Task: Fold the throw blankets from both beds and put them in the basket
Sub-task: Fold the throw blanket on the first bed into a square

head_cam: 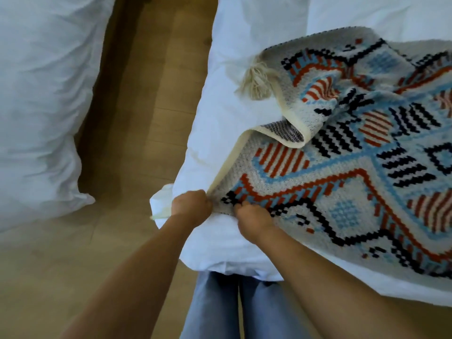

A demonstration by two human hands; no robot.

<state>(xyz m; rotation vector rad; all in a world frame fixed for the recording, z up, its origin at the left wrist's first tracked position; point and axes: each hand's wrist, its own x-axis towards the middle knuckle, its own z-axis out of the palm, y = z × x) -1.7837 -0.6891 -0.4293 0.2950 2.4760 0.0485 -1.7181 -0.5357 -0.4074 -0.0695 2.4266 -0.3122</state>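
Barely started: the left hand (pixel 192 203) and right hand (pixel 252 217) each pinch, it seems, the throw blanket's (pixel 342 167) near corner; beyond them it lies rumpled, unfolded.

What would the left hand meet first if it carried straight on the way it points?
Most likely the throw blanket: the left hand grips its corner, and the cream edge rises right ahead, though depth is unclear.

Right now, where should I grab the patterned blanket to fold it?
Take the blanket by its near corner, coming from the bed edge in front of you. That corner lies flat and reachable; the left hand and right hand pinch it there. The tassel corner is folded over, so it is a poorer start.
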